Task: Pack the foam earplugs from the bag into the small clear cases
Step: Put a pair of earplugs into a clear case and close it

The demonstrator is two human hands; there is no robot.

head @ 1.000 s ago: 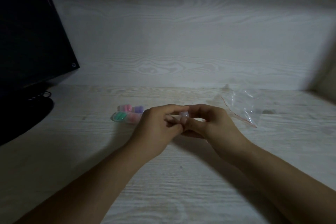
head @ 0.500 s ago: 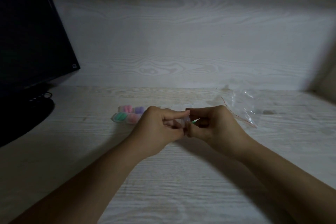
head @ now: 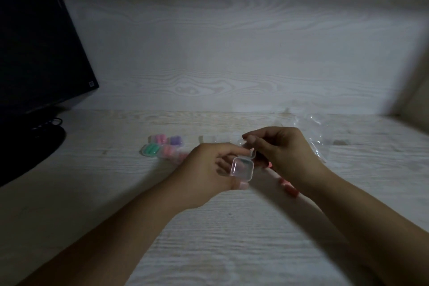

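Observation:
My left hand (head: 209, 172) holds a small clear case (head: 242, 168) between thumb and fingers, its open side facing me, with something greenish inside. My right hand (head: 281, 148) pinches the case's lid (head: 249, 150) at its top edge. Behind the left hand lie filled cases (head: 162, 147) with pink, purple and green earplugs. Two loose pink earplugs (head: 287, 187) lie on the desk under my right wrist. The clear plastic bag (head: 318, 132) lies crumpled at the right rear.
A dark monitor (head: 41, 42) on a round base (head: 30, 146) with a cable stands at the left. A pale wood-grain desk (head: 209, 239) meets a back wall. Empty clear cases (head: 216, 139) sit in a row behind my hands.
My hands have drawn apart a little and the case has turned toward me with its lid lifted. Loose pink earplugs now show under my right wrist.

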